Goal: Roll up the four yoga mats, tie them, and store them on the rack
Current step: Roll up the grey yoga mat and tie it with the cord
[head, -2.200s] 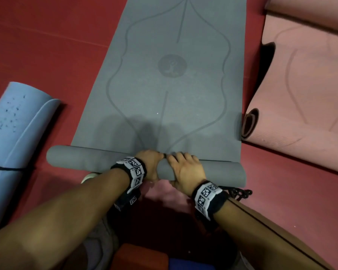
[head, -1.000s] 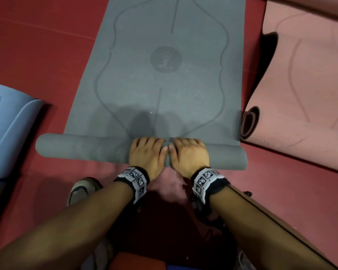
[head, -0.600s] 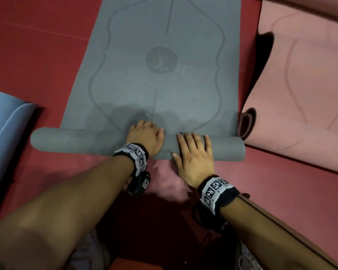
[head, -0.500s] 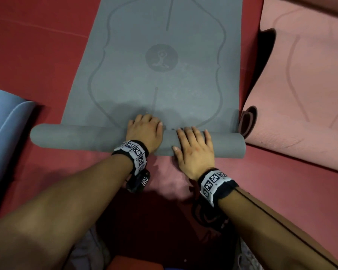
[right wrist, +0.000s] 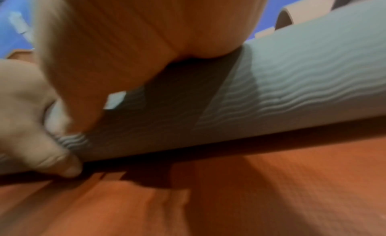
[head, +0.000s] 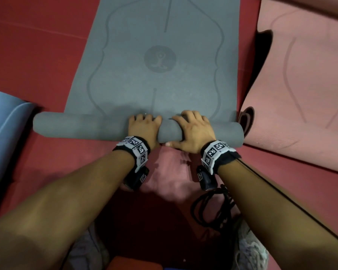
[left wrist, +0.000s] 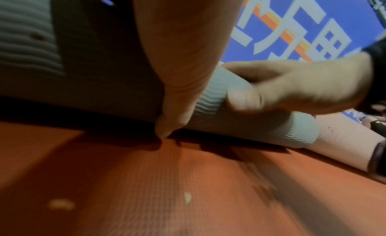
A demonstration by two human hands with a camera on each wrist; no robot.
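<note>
A grey yoga mat (head: 160, 55) lies on the red floor, its near end wound into a roll (head: 86, 126) running left to right. Both hands sit side by side at the roll's middle. My left hand (head: 144, 125) curls its fingers over the top, and its thumb (left wrist: 173, 91) reaches down the near side to the floor. My right hand (head: 191, 129) wraps the roll too, with its thumb tucked under the near side. The wrist views show the ribbed roll (right wrist: 292, 82) close up, and the left wrist view also shows the right hand (left wrist: 292, 87) on it.
A pink mat (head: 300, 94), loosely curled at its near end, lies against the grey roll's right end. A light blue mat (head: 6, 123) lies at the left. A black cord (head: 211, 207) is coiled on the floor by my right forearm. My shoes (head: 250, 250) are at the bottom.
The roll has moved farther up the mat and grown thicker. My right hand, flat on the roll half a second ago, now wraps it with the thumb underneath.
</note>
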